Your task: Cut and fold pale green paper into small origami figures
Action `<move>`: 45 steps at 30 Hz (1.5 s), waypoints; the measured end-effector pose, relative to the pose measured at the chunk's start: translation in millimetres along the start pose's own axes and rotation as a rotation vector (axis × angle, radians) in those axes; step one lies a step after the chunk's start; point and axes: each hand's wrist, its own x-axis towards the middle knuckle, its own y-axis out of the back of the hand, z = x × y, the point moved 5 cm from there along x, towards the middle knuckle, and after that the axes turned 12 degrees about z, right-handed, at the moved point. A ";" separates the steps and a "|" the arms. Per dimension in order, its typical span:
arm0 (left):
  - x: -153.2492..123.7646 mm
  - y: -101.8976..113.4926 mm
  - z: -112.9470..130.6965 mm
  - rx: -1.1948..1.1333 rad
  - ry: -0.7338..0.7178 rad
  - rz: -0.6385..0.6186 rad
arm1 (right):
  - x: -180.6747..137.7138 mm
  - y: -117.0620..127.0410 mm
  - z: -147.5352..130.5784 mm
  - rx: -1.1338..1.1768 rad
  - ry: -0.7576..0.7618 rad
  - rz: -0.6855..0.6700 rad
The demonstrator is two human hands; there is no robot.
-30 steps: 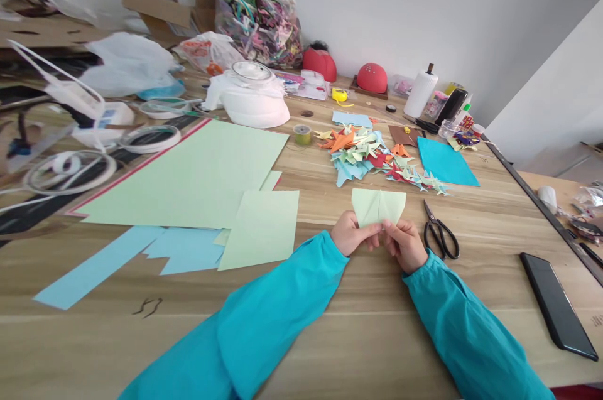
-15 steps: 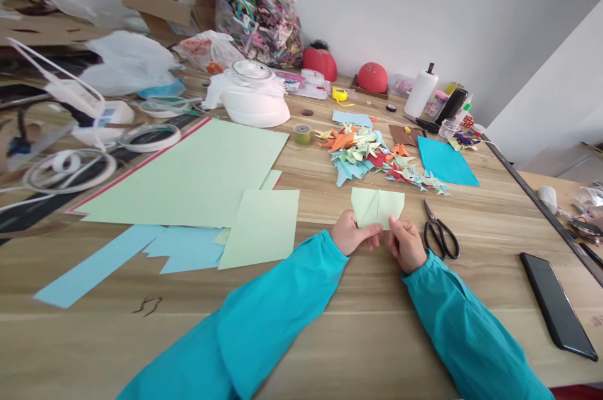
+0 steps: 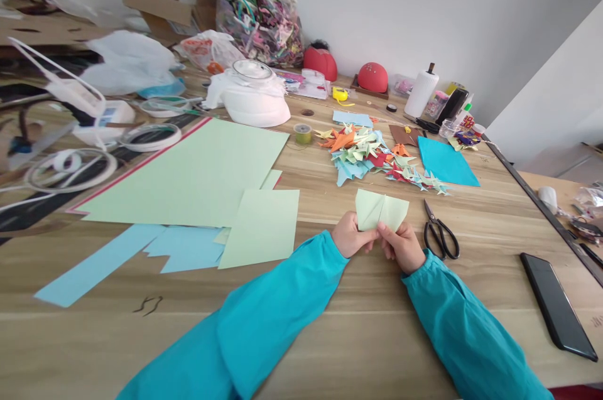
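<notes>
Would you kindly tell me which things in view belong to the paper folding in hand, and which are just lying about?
Likely part of the job:
- folded pale green paper, held by the left hand and right hand
- small pale green sheet
- origami pile
- scissors, perhaps

Apparently just lying about:
- black smartphone
- yellow tape measure
- cardboard box

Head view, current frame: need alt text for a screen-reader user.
Left hand and right hand hold a folded pale green paper over a wooden table. A pile of colorful folded paper shapes lies beyond; scissors lie to the right, larger green sheets to the left.
</notes>
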 end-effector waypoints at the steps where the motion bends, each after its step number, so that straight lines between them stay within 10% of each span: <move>1: 0.1 -0.6 -0.8 -0.002 -0.002 -0.019 | -0.1 0.0 0.6 0.014 -0.006 -0.003; 12: 1.4 -4.8 -8.4 -0.134 0.141 -0.133 | -1.4 1.0 1.5 0.192 -0.069 0.105; 28: 2.4 3.9 -3.0 -0.182 0.128 0.147 | 5.1 9.3 -4.4 0.409 -0.070 0.263; 45: 1.5 -1.4 -9.9 -0.166 0.195 0.099 | 8.4 13.4 -2.8 0.578 -0.181 0.331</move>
